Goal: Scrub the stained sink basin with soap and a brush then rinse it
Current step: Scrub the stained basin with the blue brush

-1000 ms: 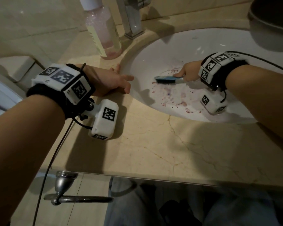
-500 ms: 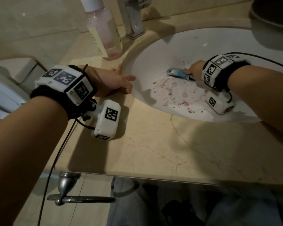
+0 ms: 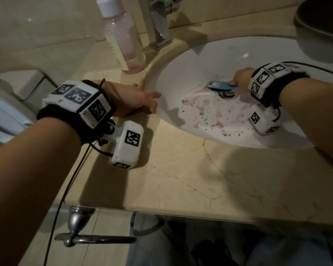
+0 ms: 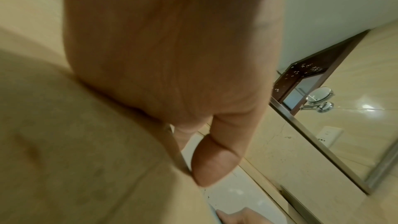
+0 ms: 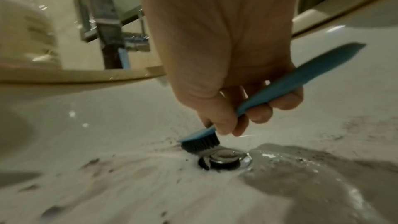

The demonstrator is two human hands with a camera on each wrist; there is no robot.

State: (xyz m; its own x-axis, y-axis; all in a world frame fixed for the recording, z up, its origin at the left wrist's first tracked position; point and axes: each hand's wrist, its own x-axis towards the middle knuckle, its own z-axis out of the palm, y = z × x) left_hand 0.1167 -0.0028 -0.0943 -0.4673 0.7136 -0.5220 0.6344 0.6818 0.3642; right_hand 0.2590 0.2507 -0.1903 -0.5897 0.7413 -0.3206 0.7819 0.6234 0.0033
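My right hand (image 3: 239, 78) (image 5: 234, 108) grips a blue brush (image 3: 218, 85) (image 5: 280, 89) by its handle inside the white sink basin (image 3: 210, 60) (image 5: 107, 117). The dark bristles (image 5: 200, 143) press on the basin just beside the metal drain (image 3: 227, 94) (image 5: 225, 158). Pink-purple stains and specks (image 3: 204, 114) smear the basin's near side. My left hand (image 3: 135, 99) (image 4: 172, 57) rests flat on the marble counter at the basin's left rim, fingers relaxed, holding nothing. A clear soap bottle (image 3: 123, 37) with pink liquid stands behind it.
A chrome faucet (image 3: 158, 22) (image 5: 101, 11) rises at the back of the sink. A dark bowl (image 3: 321, 25) sits at the far right. The beige marble counter (image 3: 181, 179) spreads in front, with a towel bar (image 3: 85, 239) below its edge. A wall mirror (image 4: 323, 96) shows in the left wrist view.
My right hand has carried the brush from the left-centre stains rightward and back to the drain, leaving smeared pink streaks. The left hand has stayed on the counter.
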